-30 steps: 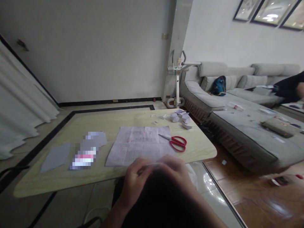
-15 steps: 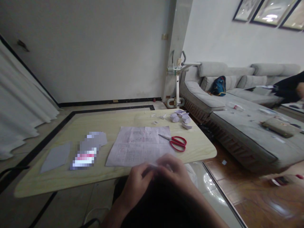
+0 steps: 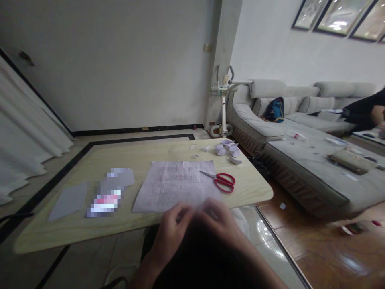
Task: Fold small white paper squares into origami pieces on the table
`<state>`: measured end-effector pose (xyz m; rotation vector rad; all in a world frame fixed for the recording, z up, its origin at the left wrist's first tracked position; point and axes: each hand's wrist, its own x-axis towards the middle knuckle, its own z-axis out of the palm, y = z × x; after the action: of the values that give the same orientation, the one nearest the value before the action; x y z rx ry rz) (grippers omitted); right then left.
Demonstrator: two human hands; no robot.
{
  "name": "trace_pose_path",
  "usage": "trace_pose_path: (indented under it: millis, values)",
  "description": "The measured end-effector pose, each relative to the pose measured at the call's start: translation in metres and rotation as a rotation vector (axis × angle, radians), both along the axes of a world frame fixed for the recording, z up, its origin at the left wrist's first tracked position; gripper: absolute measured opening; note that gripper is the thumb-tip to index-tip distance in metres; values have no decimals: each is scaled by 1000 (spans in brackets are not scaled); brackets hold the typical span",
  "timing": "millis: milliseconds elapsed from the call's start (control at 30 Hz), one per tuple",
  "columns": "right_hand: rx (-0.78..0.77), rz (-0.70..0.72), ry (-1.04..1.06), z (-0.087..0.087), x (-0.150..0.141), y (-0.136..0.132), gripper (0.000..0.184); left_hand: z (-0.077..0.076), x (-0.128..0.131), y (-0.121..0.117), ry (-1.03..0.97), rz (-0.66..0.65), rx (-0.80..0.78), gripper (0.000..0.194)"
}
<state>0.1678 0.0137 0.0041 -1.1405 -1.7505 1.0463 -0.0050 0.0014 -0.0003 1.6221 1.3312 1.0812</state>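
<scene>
My left hand (image 3: 172, 224) is closed in a pinch at the table's near edge. Facing it, my right hand (image 3: 219, 218) is pinched too, its fingers smeared by motion. Between the fingertips is a small pale piece of paper, mostly hidden and blurred. Just beyond my hands lies a large creased, printed sheet (image 3: 176, 182) on the table (image 3: 99, 160). Red-handled scissors (image 3: 225, 182) rest on its right edge, blades slightly apart and pointing left. Several folded paper pieces (image 3: 220, 150) sit at the far right corner, with small paper scraps (image 3: 205, 148) beside them.
On the left of the table are a plain paper sheet (image 3: 68, 200) and a pixelated item (image 3: 105, 196). A grey sofa (image 3: 306, 168) holds a blue backpack (image 3: 275, 109) and a bag (image 3: 349, 159). Another person's arm (image 3: 377, 114) shows at the far right. White exercise equipment (image 3: 223, 112) stands by the wall.
My hands stay together over the near edge, fingers shifting slightly around the small paper; the right hand is now more blurred. The view has moved slightly. The scissors and sheets lie as before.
</scene>
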Motion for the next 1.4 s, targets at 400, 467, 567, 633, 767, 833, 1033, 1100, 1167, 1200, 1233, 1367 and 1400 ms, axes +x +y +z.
trace_pose_path:
  millis: [400,467,567,633,767,833,1033,1100,1167,1200,1233,1367,1400]
  values:
    - [-59,4,117,5,-1,-2,37,5,6,-2,-20,-71,-46,24]
    - [-105,-3,196,6,-2,-3,38,5,7,-3,-21,-133,-102,26]
    - [-167,10,259,4,-3,-2,40,7,7,-5,-4,-182,-146,31]
    - [-177,8,239,2,-2,-1,40,7,6,-6,-8,-197,-152,32]
    - [-105,15,134,0,1,0,39,5,5,-7,1,-211,-147,32]
    - [-80,16,130,0,3,0,39,6,5,-7,10,-203,-147,33]
    - [-129,-43,244,2,0,0,39,12,7,-6,12,-169,-143,33]
    - [-127,-51,237,3,0,1,38,11,6,-5,10,-172,-153,34]
    - [-126,-26,226,4,1,1,38,10,5,-5,-4,-191,-161,35]
    - [-127,-11,222,4,2,2,38,10,5,-5,-8,-202,-163,35]
    - [-131,0,223,5,3,2,39,10,4,-5,-10,-211,-164,36]
    - [-195,37,255,7,5,0,40,12,2,-6,-17,-218,-138,37]
    - [-215,44,264,8,5,-2,40,13,2,-7,-21,-215,-122,37]
